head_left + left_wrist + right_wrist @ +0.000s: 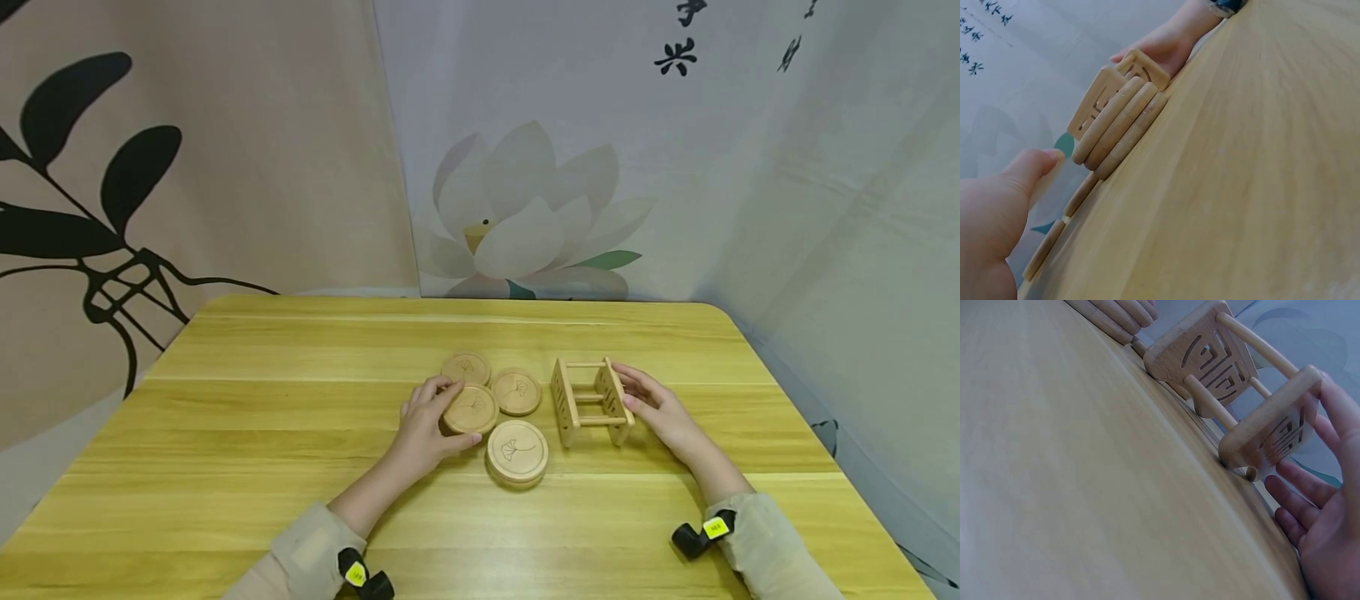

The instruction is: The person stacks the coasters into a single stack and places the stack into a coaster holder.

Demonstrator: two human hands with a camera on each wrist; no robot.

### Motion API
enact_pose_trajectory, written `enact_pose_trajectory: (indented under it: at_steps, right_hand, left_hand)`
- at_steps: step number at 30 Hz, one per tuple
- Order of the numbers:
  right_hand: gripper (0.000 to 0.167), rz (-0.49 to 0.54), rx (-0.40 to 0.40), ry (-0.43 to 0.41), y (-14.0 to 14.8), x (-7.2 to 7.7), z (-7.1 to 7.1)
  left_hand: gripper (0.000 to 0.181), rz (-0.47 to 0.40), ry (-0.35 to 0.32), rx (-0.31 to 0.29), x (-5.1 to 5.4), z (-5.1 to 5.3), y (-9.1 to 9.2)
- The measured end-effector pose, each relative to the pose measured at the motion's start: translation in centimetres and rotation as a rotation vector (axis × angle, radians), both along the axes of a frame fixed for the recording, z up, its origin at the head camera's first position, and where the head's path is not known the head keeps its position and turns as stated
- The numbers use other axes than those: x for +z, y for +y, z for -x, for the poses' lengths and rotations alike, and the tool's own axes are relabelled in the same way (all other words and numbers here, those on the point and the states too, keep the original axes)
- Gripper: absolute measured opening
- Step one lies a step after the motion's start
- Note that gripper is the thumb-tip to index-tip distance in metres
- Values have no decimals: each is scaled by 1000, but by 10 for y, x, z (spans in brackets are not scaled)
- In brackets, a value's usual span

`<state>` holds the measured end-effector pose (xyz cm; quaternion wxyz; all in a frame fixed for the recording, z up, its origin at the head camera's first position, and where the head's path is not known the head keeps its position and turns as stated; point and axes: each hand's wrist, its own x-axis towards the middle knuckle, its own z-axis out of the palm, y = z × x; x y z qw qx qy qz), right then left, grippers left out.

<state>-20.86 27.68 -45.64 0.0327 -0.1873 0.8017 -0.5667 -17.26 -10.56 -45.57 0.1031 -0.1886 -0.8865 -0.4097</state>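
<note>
In the head view, my left hand [423,427] grips a round wooden disc [470,408], thumb at its near edge and fingers at its far left. Two flat discs, one behind [466,367] and one at its right [517,392], lie beside it. Nearer stands a disc stack [517,452]; the left wrist view shows three discs in the stack [1119,128]. My right hand [667,417] touches the right side panel of a wooden rack [590,421]. In the right wrist view, the right hand's [1335,531] relaxed fingers lie outside the rack's slotted panel [1279,434].
The wooden table [300,467] runs back to a curtain [300,167] with a printed flower and plant. A dark band device is on each wrist, the left [363,575] and the right [702,535].
</note>
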Motion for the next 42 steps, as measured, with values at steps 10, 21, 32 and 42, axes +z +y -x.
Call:
enact_pose_trajectory:
  at_steps: [10, 21, 32, 42]
  right_hand:
    - [50, 11, 12, 1, 0, 0, 0]
    - [49, 8, 18, 11, -1, 1, 0]
    - [50, 16, 20, 5, 0, 0, 0]
    - [50, 19, 19, 1, 0, 1, -1]
  left_hand:
    - [83, -21, -9, -28, 1, -3, 4]
    - [84, -11, -22, -46, 1, -8, 10]
    - [83, -9, -35, -96, 3, -15, 19]
    - [83, -17, -41, -129, 2, -18, 26]
